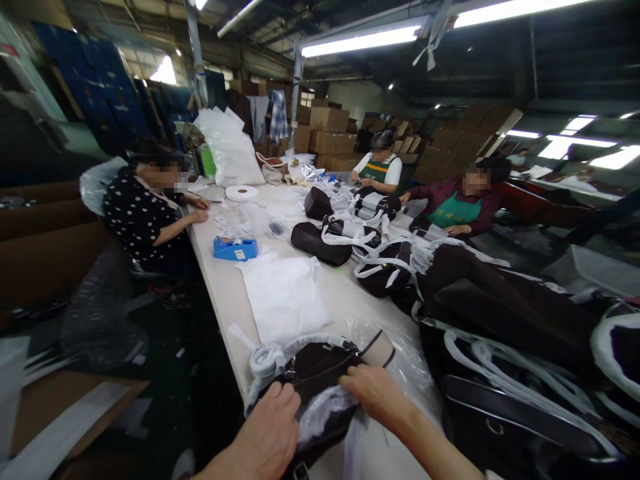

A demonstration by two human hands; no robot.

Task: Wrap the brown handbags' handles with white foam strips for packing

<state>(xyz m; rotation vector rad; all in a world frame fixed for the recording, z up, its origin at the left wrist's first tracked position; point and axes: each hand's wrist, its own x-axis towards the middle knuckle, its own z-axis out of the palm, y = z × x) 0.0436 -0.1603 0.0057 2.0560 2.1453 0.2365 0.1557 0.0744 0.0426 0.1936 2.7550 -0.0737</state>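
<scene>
A black bag lies at the near edge of the table, its handle wrapped in white material, with crumpled clear plastic on its near part. My left hand has its fingers curled over the bag's left side. On the right, my right hand grips the bag's edge with bent fingers, beside a beige flap with a dark border. Clear plastic film spreads on the table to the right. Just beyond the bag rests a stack of white sheets.
A blue tape dispenser stands on the white table, left of centre. Many black bags with wrapped straps pile up on the right. One person sits at the left; two others are across the table.
</scene>
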